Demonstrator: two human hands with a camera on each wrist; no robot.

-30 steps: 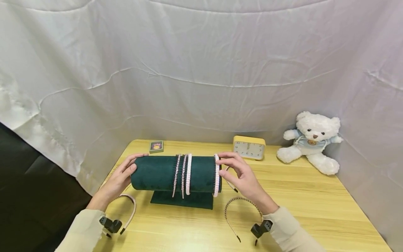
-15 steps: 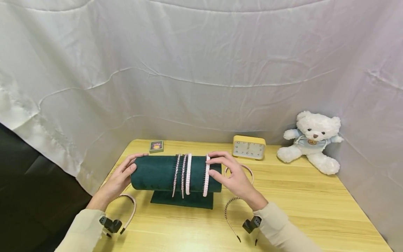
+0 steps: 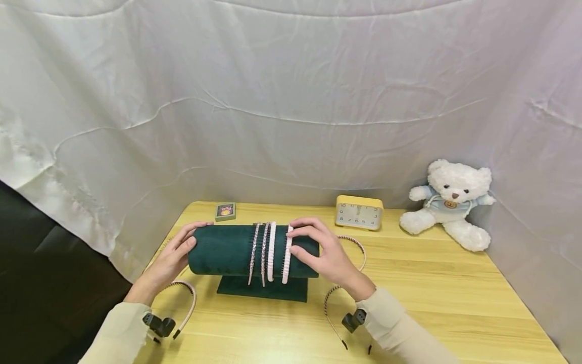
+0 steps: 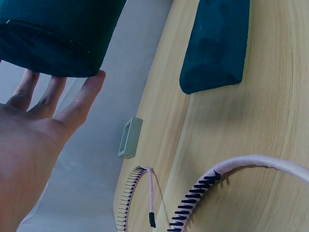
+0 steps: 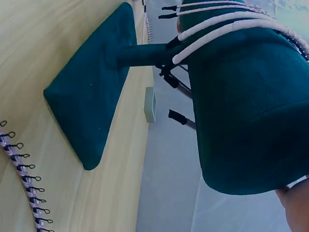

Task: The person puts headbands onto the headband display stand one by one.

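A dark green velvet roll stand (image 3: pixel 218 250) carries two thin patterned headbands (image 3: pixel 252 255) and a thick white headband (image 3: pixel 271 253). To their right is another pale thick headband (image 3: pixel 286 263), standing slightly apart. Fingertips and thumb of my right hand (image 3: pixel 332 260) touch its right side, lightly bent and spread along it; the right wrist view hides that contact. My left hand (image 3: pixel 168 260) rests on the roll's left end, thumb in front and fingers behind. In the left wrist view, its fingers (image 4: pixel 79 101) look fairly straight against the rim.
Headbands lie on the wooden table (image 3: pixel 423 303): one by the left wrist (image 3: pixel 193 303), one right of the stand's base (image 3: pixel 326 306), one behind the right hand (image 3: pixel 361 247). A small box (image 3: pixel 225 212), yellow clock (image 3: pixel 359 212) and white teddy bear (image 3: pixel 454 202) stand farther back.
The right hand has slid the rightmost headband left along the roll, from its right end toward the other white one. The left hand and the stand stay put.
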